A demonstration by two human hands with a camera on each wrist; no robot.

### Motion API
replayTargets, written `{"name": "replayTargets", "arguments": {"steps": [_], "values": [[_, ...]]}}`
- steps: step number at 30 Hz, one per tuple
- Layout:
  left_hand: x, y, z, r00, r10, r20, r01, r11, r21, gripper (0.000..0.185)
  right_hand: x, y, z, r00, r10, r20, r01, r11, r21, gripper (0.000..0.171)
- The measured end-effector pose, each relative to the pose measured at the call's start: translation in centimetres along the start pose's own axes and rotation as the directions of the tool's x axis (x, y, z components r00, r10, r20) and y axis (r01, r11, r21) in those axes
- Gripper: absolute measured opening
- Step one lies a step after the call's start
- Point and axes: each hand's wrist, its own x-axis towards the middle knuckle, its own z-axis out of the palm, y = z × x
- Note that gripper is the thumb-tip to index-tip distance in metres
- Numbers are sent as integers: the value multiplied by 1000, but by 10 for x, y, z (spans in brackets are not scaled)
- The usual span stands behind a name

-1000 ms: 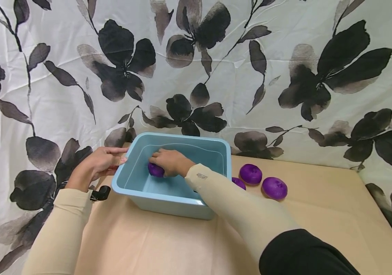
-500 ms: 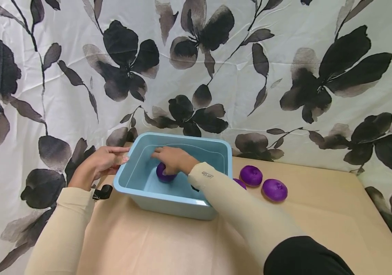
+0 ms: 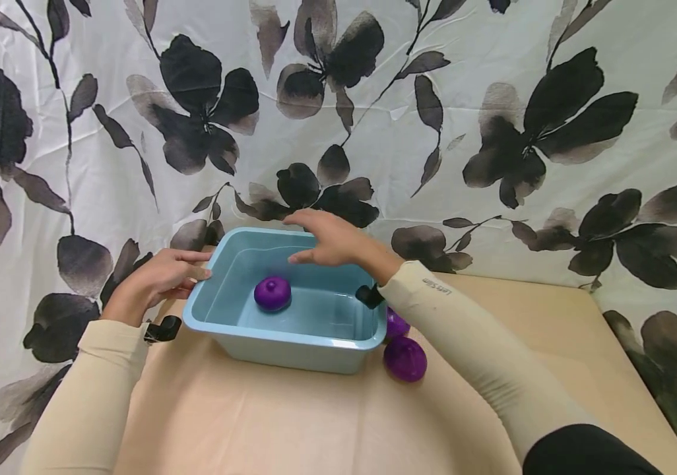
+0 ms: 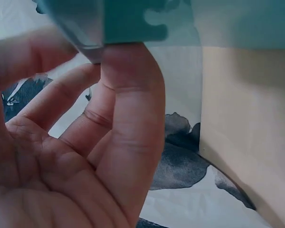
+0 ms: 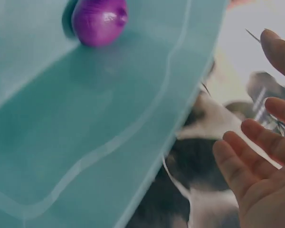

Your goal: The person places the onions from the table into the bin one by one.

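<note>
A light blue tub (image 3: 291,346) holding water stands on the tan table. One purple onion (image 3: 272,293) lies in the water near the tub's left side; it also shows in the right wrist view (image 5: 99,19). My left hand (image 3: 163,277) grips the tub's left rim (image 4: 85,38), thumb above and fingers (image 4: 133,95) below. My right hand (image 3: 326,241) hovers open over the tub's back edge with spread fingers (image 5: 247,152), holding nothing.
Two more purple onions (image 3: 405,358) (image 3: 396,324) lie on the table (image 3: 291,422) just right of the tub, one partly hidden behind it. A flowered black-and-white curtain (image 3: 493,132) hangs close behind the table. The table's right edge runs near the curtain.
My right hand has let go of the onion and risen out of the tub toward its back edge. The onion stays in the water. My left hand keeps its hold on the rim.
</note>
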Motion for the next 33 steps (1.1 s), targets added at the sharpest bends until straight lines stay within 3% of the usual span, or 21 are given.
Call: {"name": "replayTargets", "arguments": {"steps": [6,12,15,22,28,33], "values": [[-1,-2,-2,1000,21,2,-21,999,29,68,-51,30,-27,997,48,-55,-47,999,22,77],[0,-4,-1,999,38,-3,-38,998,49,67,-105,66,-29,989,107,-102,-108,994,-7,75],[0,-6,-1,999,42,-5,-42,997,58,67,-131,86,-22,982,136,-133,-140,990,-24,73],[1,-9,1,999,32,-10,-32,998,46,67,-192,135,10,943,304,-137,-305,952,14,75],[1,-7,4,999,37,-3,-36,998,45,68,-236,160,41,918,363,-159,-358,932,63,73],[-1,-5,5,999,40,-3,-39,996,76,68,-259,176,64,895,406,-182,-397,914,87,81]]}}
